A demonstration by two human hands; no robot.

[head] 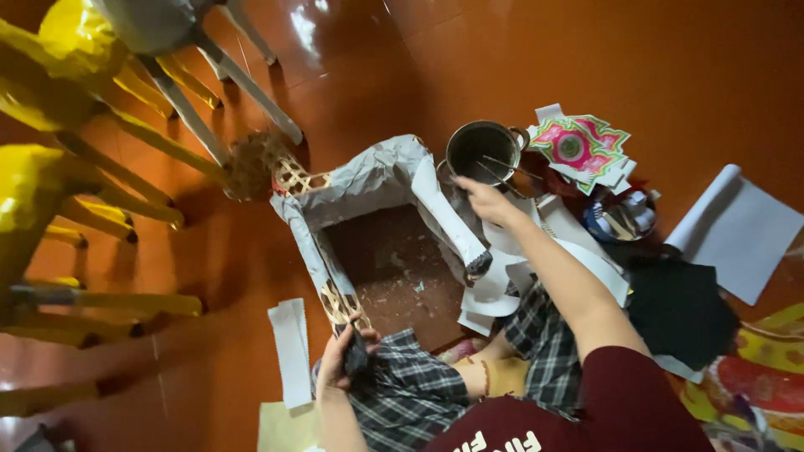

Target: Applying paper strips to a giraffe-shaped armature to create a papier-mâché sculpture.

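I sit on an orange floor with a woven bamboo frame [289, 177] shaped like a box in front of me, partly covered with grey-white paper [377, 172]. My left hand [345, 356] grips the near corner of the frame [337, 303], closed around a dark bit there. My right hand [487, 201] reaches out to a round metal pot [483, 149] just right of the frame, its fingers closed on thin sticks resting in the pot. A long white paper strip [448, 219] hangs along the frame's right side.
Yellow chair legs [126, 134] and grey chair legs [243, 79] stand at the left. A white paper strip [291, 351] lies by my left knee. At the right are colourful printed paper cutouts [580, 144], a small bowl [624, 216], a rolled white sheet [737, 226] and black cloth [680, 308].
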